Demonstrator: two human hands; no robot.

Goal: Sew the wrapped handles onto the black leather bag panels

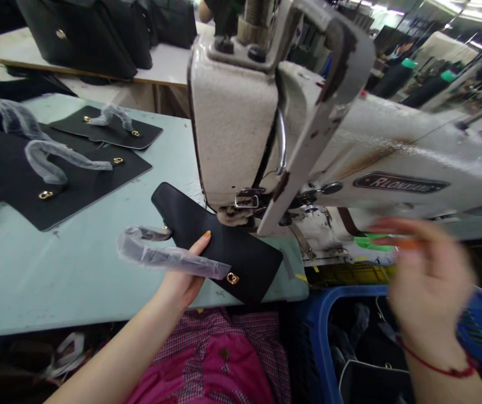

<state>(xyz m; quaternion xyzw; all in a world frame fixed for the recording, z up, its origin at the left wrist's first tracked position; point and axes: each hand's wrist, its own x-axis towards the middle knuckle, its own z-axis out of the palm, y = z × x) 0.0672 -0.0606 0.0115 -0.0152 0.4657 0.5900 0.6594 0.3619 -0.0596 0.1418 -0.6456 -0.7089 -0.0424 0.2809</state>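
Observation:
A black bag panel (247,252) with a plastic-wrapped handle (177,261) and gold fittings lies under the head of a sewing machine (241,129). My left hand (188,275) is closed on the panel's near edge, thumb on top and fingers beneath, with the wrapped handle crossing over it. Off to the right, my right hand (430,275) is raised above a blue basket, smeared by motion. A bright green object (373,242) shows at its fingertips; whether the fingers hold it cannot be made out.
More black panels with wrapped handles (93,171) lie on the pale table (97,264) at left. The blue basket (329,303) at right holds similar pieces. Black bags (85,39) stand on a bench behind. Thread cones (392,78) sit beyond the machine arm.

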